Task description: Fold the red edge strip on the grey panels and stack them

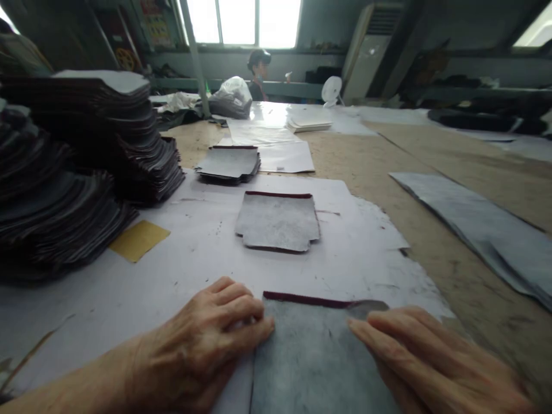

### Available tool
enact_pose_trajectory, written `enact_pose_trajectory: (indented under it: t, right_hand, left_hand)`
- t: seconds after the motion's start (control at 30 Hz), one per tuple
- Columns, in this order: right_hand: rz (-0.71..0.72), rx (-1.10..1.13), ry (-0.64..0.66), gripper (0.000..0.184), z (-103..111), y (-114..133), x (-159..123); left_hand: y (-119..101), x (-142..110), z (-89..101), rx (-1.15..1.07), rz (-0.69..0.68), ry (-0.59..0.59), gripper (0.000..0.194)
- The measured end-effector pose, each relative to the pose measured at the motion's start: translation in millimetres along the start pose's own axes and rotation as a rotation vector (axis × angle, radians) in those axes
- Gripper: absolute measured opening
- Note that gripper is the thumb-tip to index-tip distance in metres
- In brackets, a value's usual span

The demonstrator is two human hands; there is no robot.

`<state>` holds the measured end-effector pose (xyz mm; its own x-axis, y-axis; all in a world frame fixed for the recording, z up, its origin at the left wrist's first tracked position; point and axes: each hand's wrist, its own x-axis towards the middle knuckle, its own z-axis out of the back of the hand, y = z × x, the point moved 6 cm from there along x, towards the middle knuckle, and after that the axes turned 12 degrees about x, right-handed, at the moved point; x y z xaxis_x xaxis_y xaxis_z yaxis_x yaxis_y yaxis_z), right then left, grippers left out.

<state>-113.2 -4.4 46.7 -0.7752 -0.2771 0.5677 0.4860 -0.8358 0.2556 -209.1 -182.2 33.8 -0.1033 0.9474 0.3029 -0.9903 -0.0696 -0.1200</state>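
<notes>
A grey cut piece with a dark red top edge (pixel 314 356) lies in front of me on white paper (pixel 194 253). My left hand (pixel 207 339) rests on its left edge, fingers curled and pressing down. Laid flat on the piece's right side is my right hand (pixel 426 362), fingers stretched out together. A second grey cut piece (pixel 278 221) of the same shape lies a little farther out on the paper. Behind it sits a small stack of such pieces (pixel 228 164).
Tall stacks of dark cut pieces (pixel 86 155) fill the left side. A yellow slip (pixel 138 240) lies beside them. Long grey strips (pixel 483 230) lie on the brown table at right. Far back are white sheets (pixel 308 121), a small fan (pixel 332 90) and a person (pixel 259 75).
</notes>
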Motion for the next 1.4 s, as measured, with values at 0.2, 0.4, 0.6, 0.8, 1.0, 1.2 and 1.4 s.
enact_pose_trajectory:
  t: [0.2, 0.4, 0.6, 0.8, 1.0, 1.2, 1.4]
  right_hand:
    - [-0.221, -0.090, -0.032, 0.024, 18, -7, -22]
    - [-0.224, -0.146, -0.107, 0.027, 12, -5, -35]
    - [-0.231, -0.127, -0.075, 0.039, 8, -9, -42]
    - [-0.281, -0.056, 0.026, 0.040, 5, -17, -39]
    - [-0.295, -0.024, 0.030, 0.036, 4, -18, -37]
    - [-0.292, -0.001, -0.017, 0.036, 3, -20, -39]
    - [-0.307, 0.005, -0.013, 0.036, 4, -20, -36]
  left_hand:
    - [13, 3, 6.1, 0.055, 0.171, -0.261, 0.034]
    - [-7, 80, -16.9, -0.090, 0.148, -0.213, 0.032]
    - [-19, 115, -49.7, -0.177, 0.191, -0.202, 0.025]
    - [-21, 113, -52.2, -0.160, 0.151, -0.231, 0.029]
    - [-29, 115, -51.1, -0.144, 0.017, -0.199, 0.036]
    - [-29, 117, -56.1, -0.187, 0.021, -0.116, 0.037]
    - [-31, 116, -57.9, -0.134, -0.034, -0.174, 0.040]
